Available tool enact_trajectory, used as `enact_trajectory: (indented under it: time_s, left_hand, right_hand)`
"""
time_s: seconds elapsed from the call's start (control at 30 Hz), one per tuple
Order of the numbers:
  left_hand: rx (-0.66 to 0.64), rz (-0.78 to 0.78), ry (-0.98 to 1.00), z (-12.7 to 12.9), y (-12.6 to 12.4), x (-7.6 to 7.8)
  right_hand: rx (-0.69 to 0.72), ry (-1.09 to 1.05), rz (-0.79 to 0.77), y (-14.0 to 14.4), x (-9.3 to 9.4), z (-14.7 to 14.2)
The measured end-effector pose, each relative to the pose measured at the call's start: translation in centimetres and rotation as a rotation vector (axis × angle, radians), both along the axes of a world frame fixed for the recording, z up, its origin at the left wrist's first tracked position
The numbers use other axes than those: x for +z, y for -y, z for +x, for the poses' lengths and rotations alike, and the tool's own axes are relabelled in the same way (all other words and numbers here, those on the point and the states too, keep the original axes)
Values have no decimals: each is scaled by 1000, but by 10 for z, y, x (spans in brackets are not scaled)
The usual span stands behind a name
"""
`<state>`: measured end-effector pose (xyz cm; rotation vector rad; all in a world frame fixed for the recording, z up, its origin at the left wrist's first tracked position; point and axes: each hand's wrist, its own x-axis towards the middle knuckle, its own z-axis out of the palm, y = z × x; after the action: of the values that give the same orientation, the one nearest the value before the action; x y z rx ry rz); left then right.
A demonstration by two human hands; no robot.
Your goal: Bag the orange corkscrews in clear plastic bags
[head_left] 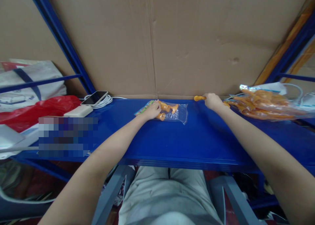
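While both arms reach out across the blue shelf (197, 143), the left hand (153, 110) rests palm down on the near end of a small clear bag (176, 113), its fingers curled over the bag's printed header and pinning it to the shelf. Inside the bag lie a few orange plastic pieces (167, 107), just past the fingertips, toward the right. The right hand (213, 101) sits well apart from the bag, farther back against the cardboard wall (157, 38), and is closed around one loose orange piece (199, 98). That piece sticks out of the fist leftward, its long axis running along the shelf's back edge and pointing toward the bag. So the bag's open side lies to the left of the right hand and slightly nearer the person, with bare shelf between them. Just right of the right hand a larger bag (264, 103) holds many more orange pieces. A phone (94, 97) on a white cable lies far left
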<state>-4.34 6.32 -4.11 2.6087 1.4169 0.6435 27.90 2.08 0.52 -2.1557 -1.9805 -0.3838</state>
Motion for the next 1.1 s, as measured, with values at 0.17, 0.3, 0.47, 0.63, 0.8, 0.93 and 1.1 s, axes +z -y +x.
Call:
enact_trajectory:
  time_s: [0.17,0.3,0.47,0.63,0.8,0.93,1.1]
  left_hand:
    - [36,-6,-12,2,4,2]
    - [51,18,-11,1,2,0]
    - [65,14,13,-1,1,-2]
    - [163,-43,30,3,10,2]
    - [275,-97,11,5,16,6]
    - [253,-72,27,0,9,1]
    - [152,23,38,-4,-1,-5]
  right_hand:
    - [-15,-32,-76,15,-6,0]
    - [35,24,-228,16,-4,4]
    - [64,21,-308,14,-3,6]
    - [14,-2,-244,13,-4,7]
    - [116,-130,-167,20,11,11]
    - [318,-314,-266,35,29,7]
    - [442,-307,-380,48,33,-15]
